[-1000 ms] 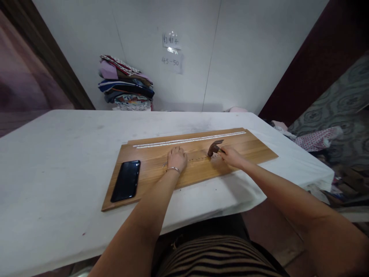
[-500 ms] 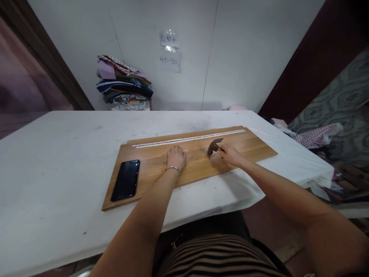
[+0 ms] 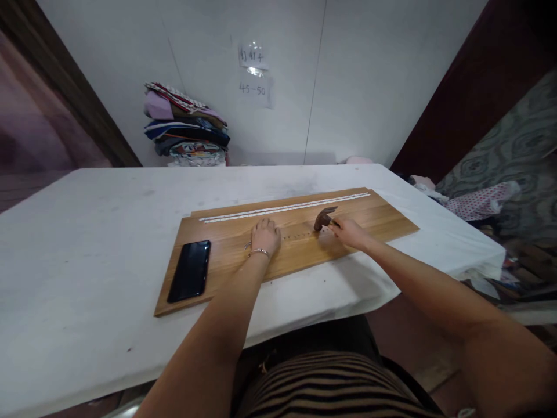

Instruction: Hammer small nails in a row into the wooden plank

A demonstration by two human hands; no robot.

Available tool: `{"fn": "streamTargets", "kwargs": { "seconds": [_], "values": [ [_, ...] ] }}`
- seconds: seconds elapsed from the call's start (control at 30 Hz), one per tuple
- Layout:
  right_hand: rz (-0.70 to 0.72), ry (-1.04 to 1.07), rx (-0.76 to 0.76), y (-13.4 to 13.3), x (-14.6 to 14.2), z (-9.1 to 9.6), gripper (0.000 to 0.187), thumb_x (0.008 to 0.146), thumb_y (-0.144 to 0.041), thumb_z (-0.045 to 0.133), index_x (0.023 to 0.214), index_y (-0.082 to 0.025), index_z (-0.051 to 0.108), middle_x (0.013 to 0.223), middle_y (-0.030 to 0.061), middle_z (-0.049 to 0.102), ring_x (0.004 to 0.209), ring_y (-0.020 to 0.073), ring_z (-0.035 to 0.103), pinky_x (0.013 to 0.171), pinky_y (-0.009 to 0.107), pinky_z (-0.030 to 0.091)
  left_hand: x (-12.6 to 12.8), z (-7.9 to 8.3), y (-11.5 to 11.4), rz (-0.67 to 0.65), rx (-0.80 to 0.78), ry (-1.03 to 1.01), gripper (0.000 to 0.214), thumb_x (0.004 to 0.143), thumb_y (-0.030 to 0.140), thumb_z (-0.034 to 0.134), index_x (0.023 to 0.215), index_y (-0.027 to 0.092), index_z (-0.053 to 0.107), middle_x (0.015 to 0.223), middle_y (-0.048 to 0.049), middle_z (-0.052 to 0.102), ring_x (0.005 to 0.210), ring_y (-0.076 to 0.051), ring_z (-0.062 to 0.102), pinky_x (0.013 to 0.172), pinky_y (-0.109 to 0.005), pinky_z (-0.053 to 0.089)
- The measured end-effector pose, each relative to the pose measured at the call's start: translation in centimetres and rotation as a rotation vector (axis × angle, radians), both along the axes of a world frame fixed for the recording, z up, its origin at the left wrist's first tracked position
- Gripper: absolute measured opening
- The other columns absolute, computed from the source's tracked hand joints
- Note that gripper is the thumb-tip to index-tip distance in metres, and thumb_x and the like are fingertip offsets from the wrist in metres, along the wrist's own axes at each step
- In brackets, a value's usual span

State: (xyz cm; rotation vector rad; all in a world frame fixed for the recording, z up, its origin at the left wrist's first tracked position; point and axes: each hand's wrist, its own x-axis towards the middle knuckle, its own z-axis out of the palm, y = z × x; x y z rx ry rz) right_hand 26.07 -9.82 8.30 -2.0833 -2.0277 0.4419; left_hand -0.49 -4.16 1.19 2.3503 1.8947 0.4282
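Observation:
A long wooden board (image 3: 226, 249) lies on a white table (image 3: 87, 244). My left hand (image 3: 265, 235), with a bracelet at the wrist, rests on the board with its fingers curled; what is under them is hidden. My right hand (image 3: 350, 232) grips the handle of a small hammer (image 3: 324, 218), whose head sits just above the board at the right end of a row of small nails (image 3: 298, 235). A pale metal strip (image 3: 282, 208) runs along the board's far edge.
A black phone (image 3: 190, 278) lies on the board's left end. Folded fabrics (image 3: 185, 128) are stacked against the white wall, under two paper labels (image 3: 255, 72). Patterned cloth (image 3: 483, 203) lies off the table's right side.
Both hands and the hammer stay almost where they were. The camera view has shifted slightly.

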Motion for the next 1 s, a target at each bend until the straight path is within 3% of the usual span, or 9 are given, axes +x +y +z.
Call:
{"fn": "streamTargets", "kwargs": {
  "seconds": [1.0],
  "values": [
    [0.003, -0.009, -0.01, -0.5, -0.8, 1.2, 0.024, 0.103, -0.028, 0.051, 0.098, -0.015, 0.071, 0.084, 0.0071, 0.073, 0.076, 0.0187, 0.064, 0.071, 0.025, 0.04, 0.0, 0.5, -0.2, 0.006, -0.02, -0.01, 0.033, 0.099, 0.025, 0.04, 0.114, 0.017, 0.068, 0.133, -0.0155, 0.065, 0.128, -0.028, 0.056, 0.109, -0.041, 0.04]
  ]
}}
